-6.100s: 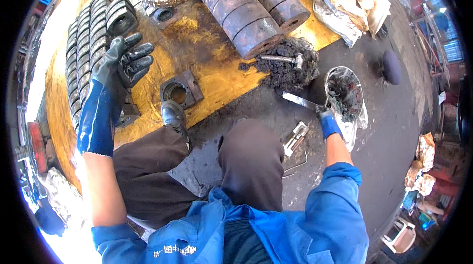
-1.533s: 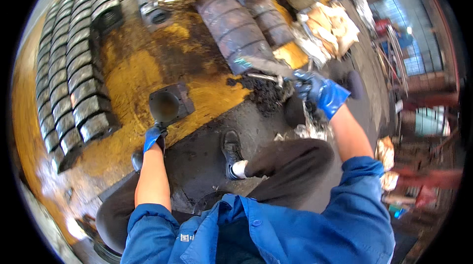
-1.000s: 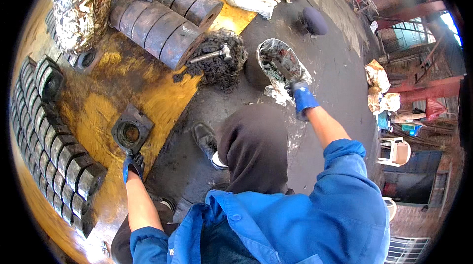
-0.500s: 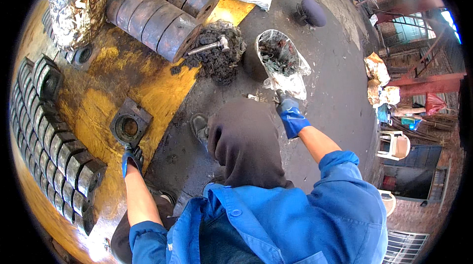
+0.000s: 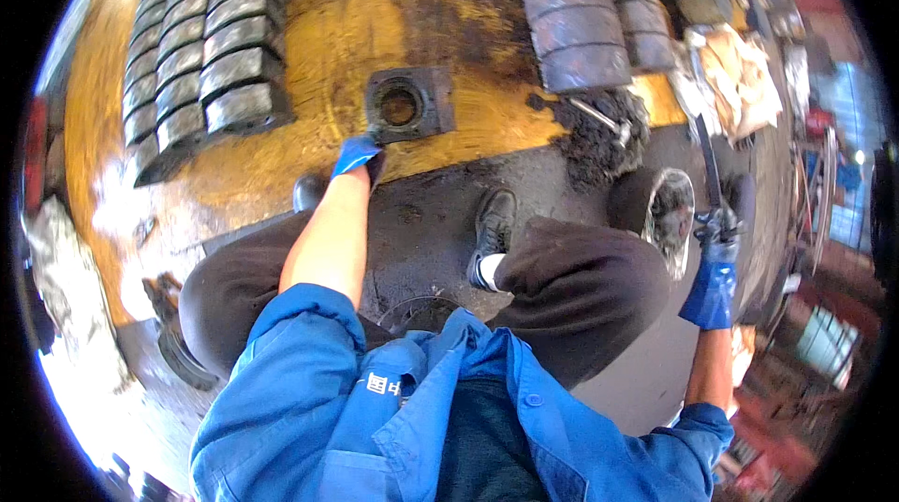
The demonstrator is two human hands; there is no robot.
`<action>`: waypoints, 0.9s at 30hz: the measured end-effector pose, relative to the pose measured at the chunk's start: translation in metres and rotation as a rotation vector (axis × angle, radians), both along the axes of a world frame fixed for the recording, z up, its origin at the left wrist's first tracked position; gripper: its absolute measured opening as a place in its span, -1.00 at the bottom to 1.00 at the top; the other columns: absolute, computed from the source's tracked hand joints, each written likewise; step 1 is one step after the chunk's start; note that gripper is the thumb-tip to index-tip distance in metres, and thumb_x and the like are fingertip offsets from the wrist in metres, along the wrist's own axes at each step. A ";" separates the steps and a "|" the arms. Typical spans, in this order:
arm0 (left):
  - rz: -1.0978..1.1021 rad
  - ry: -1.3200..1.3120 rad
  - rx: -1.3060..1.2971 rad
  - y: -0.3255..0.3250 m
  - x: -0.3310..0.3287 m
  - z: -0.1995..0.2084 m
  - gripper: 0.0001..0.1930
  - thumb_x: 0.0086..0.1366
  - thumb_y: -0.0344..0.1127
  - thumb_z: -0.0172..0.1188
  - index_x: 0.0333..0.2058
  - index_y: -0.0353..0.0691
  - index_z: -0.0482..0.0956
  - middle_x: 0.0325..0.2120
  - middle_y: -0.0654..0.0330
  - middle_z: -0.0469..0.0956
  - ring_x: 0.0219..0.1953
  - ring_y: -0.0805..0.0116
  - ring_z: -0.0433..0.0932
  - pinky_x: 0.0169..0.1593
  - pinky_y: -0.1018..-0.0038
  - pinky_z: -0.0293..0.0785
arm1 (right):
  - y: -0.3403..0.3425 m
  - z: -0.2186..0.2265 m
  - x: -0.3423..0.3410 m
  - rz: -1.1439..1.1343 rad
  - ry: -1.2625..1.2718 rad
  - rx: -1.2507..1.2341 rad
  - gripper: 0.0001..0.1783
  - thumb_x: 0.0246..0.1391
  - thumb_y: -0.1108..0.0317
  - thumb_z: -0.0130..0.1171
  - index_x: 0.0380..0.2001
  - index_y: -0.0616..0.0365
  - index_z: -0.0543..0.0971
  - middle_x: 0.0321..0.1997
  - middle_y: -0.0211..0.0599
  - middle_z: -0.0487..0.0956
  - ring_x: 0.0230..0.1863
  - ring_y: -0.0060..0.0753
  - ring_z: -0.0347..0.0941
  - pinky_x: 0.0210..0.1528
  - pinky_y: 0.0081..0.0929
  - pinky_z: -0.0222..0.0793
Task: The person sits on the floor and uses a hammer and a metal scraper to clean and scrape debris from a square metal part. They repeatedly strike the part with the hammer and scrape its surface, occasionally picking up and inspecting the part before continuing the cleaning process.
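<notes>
My left hand (image 5: 365, 157), in a blue glove, is at the near left corner of a dark square metal block (image 5: 433, 113) with a round hole. Its fingers are mostly hidden behind the cuff, so I cannot make out their grip. Out to the right, my right hand (image 5: 719, 238), gloved in blue with a blackened front, is closed around a long, flat dark strip like a blade or scraper (image 5: 708, 157) that points away from me. Just left of that hand stands a bucket (image 5: 691, 198) with a pale plastic lining and dark, smeared contents.
Rows of dark curved blocks (image 5: 236, 62) stand at the left of the yellowish board (image 5: 346, 38). Thick cylinders (image 5: 581, 24) lie at the far right. A hammer (image 5: 604, 118) rests on a black crumbly heap (image 5: 599, 160). Pale sacks (image 5: 740, 81) lie beyond.
The view has swung to the right and down. My right hand has left the bucket's plastic rim and now holds up the flat strip. My left hand stays by the block.
</notes>
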State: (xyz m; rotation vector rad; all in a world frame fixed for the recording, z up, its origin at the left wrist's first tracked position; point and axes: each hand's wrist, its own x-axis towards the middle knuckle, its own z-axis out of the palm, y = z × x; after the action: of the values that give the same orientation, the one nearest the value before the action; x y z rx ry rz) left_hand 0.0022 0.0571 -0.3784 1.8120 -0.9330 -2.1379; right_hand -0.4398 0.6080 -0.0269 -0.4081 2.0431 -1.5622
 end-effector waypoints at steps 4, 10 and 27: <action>0.043 -0.039 0.093 0.019 -0.030 0.024 -0.70 0.35 -0.14 0.09 -0.40 -0.28 0.55 -0.55 0.09 0.50 -0.56 0.26 0.37 -0.48 0.28 0.25 | -0.234 0.073 0.074 0.168 0.183 0.520 -0.59 0.24 0.28 0.02 0.10 0.25 0.40 -0.37 -0.28 0.63 -0.57 -0.56 0.48 -0.51 -0.67 0.44; -1.062 -0.537 -0.485 0.020 -0.034 0.039 -0.55 0.26 -0.16 0.09 0.13 -0.03 0.43 -0.11 -0.09 0.56 -0.13 0.11 0.60 -0.13 0.29 0.48 | -0.411 0.031 0.161 0.789 -0.091 0.622 -0.29 0.19 -0.23 -0.04 -0.03 0.32 0.47 -0.37 -0.23 0.65 -0.55 -0.55 0.46 -0.58 -0.59 0.38; -0.881 -0.405 -0.207 0.001 -0.021 0.032 -0.07 -0.14 -0.04 0.37 0.28 0.08 0.21 -0.16 -0.12 0.58 -0.09 -0.02 0.58 -0.06 0.24 0.51 | -0.581 -0.118 0.271 1.019 0.504 1.167 -0.66 0.07 0.15 0.08 -0.17 0.10 0.63 -0.09 -0.03 0.58 -0.08 0.08 0.52 -0.08 -0.18 0.46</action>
State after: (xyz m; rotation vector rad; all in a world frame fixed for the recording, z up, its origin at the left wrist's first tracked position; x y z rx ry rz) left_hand -0.0188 0.0581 -0.3466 1.9698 -2.3002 -1.9285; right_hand -0.1691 0.0274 -0.1445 -1.1365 2.0985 0.3937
